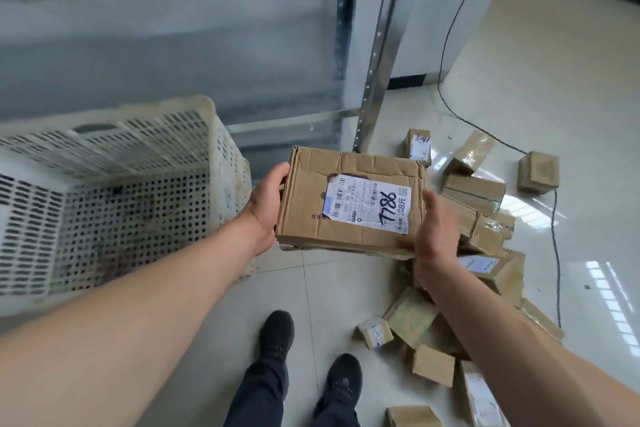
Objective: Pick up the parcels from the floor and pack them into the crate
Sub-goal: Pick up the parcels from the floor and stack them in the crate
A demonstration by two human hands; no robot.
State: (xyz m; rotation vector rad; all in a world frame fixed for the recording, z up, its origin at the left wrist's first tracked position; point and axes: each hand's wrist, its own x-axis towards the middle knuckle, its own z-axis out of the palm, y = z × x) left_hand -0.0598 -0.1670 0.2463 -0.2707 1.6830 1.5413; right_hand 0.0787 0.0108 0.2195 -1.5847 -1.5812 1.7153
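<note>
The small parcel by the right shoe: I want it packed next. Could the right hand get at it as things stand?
Probably not yet: the right hand and left hand both hold the labelled cardboard box. The small parcel lies uncovered on the floor, so nothing else blocks it.

The shelving [173,28] from nine to twelve o'clock was smeared by blur, and nothing on it could be made out. The crate [214,135] at nine o'clock ran off the left edge, its inside partly blurred. The left hand [265,208] hid its fingers behind the cardboard box [311,198]; the right hand [433,232] covered that box's near right corner. The small print on the label [367,203] was too fine to read. Parcels [478,194] at four o'clock lay partly behind the right forearm [519,340], and two at five o'clock were cut by the bottom edge. The cable [450,45] left the frame at one o'clock.
</note>
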